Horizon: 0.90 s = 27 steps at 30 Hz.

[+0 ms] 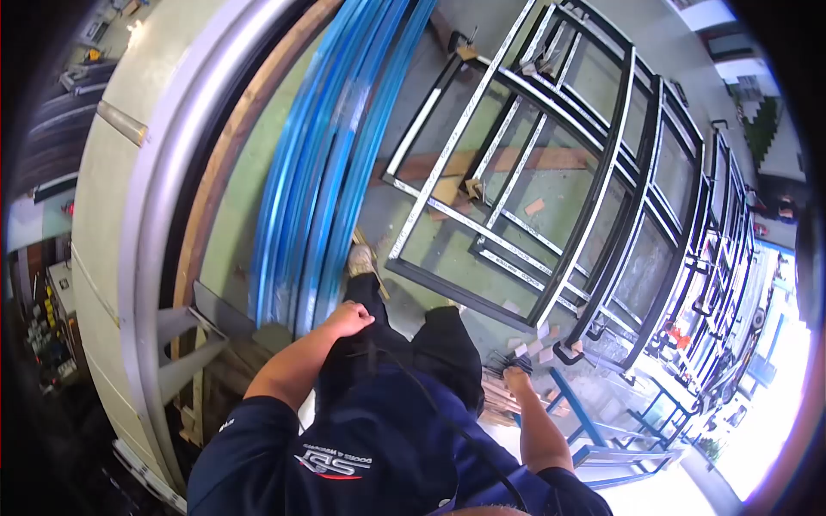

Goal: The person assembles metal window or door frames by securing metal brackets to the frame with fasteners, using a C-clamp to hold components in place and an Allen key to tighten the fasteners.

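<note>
My left hand is closed in a loose fist just over my left thigh, beside the dark trousers. Whether anything is inside those fingers is hidden. Lower on the right, my right hand is closed around a small dark metal object, too small to name. Ahead of that hand stand large black frames with white strips, and a black clamp sits on the lower edge of one. Small pale blocks show close to the right hand.
Long blue-wrapped profiles lie on the left, beside a wooden beam and a pale rounded structure. More clamped frames line the right. Blue metal stands and stacked wood strips are near my right arm.
</note>
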Each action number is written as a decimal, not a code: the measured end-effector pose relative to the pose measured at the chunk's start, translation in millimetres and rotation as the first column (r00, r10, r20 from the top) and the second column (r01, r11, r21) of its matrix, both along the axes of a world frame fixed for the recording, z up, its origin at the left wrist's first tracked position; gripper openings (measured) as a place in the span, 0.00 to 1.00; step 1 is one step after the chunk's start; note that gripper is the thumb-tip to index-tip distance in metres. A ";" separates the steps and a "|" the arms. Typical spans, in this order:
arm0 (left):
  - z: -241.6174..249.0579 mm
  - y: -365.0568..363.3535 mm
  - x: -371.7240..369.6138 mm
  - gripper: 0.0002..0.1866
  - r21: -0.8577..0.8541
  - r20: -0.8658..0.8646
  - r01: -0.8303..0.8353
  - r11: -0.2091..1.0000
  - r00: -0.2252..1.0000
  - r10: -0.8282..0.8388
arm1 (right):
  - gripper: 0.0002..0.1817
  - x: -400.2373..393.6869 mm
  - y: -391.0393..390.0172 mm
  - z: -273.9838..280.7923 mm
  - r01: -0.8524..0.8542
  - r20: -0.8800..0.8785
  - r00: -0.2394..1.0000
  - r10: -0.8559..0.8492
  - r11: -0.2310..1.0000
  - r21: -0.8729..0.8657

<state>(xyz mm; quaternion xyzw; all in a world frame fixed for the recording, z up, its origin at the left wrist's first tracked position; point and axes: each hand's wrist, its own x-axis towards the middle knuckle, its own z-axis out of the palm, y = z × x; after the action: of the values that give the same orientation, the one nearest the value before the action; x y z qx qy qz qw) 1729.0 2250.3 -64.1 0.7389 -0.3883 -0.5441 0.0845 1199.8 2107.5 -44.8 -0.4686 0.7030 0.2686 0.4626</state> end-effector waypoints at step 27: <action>168.6 -124.8 146.6 0.21 -0.269 0.172 0.079 0.960 0.985 -0.032 | 0.21 94.7 93.2 -16.1 0.843 0.247 0.499 -0.831 0.531 0.084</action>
<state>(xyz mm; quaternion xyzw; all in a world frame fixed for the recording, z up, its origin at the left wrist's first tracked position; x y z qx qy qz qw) 1875.6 2125.6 104.5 0.7514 -0.4864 -0.4238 0.1384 1294.5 2200.7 -60.9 -0.1114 0.7815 -0.0689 0.6100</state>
